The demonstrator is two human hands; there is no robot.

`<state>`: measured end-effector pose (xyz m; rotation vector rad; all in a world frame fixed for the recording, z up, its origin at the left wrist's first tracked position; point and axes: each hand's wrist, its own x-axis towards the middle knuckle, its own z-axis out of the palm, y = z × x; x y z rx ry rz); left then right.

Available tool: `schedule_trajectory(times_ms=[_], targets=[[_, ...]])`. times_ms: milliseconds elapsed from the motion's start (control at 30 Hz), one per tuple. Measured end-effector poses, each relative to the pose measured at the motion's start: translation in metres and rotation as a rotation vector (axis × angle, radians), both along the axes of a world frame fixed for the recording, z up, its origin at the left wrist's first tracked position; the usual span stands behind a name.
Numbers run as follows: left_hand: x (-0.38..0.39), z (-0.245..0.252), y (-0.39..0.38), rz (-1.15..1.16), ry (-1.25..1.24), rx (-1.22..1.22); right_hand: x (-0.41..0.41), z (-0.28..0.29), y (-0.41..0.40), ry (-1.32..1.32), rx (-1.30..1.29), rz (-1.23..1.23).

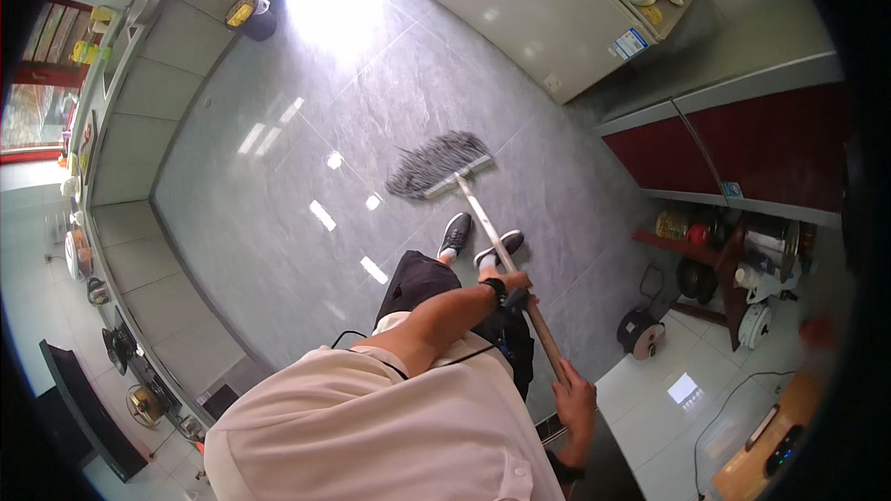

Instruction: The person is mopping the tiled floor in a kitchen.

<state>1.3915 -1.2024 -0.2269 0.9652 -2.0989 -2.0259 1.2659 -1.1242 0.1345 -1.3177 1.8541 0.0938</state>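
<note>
A flat mop with grey strands (438, 161) lies on the grey floor, ahead of two dark shoes. Its long wooden handle (487, 226) slants from the mop's pale bar down towards the lower right, across one shoe. My left hand (516, 283) is closed around the middle of the handle, a black watch or band on its wrist. Farther along the handle, near its upper end, my right hand (576, 396) grips it beside my body, with a dark band on the wrist.
Base cabinets with a counter (143, 111) run along the left. A dark bin (257, 17) stands by them. At the upper right is a large pale appliance (515, 21), then dark red cabinets (766, 132). A round pot-like appliance (640, 335) and a shelf (731, 278) stand right.
</note>
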Motion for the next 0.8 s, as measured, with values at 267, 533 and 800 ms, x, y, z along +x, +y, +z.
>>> schedule_trajectory(times_ms=[267,533,800], targets=[[-0.087,-0.005,-0.001,0.495,0.201,0.775,-0.049,0.035,-0.059,-0.084,0.110,-0.134],[-0.028,0.012,-0.135,0.613,0.491,0.982,-0.077,-0.071,-0.173,-0.131,-0.093,0.151],[0.048,0.067,-0.218,1.627,0.355,1.225,0.048,-0.212,-0.366,-0.259,-0.367,0.433]])
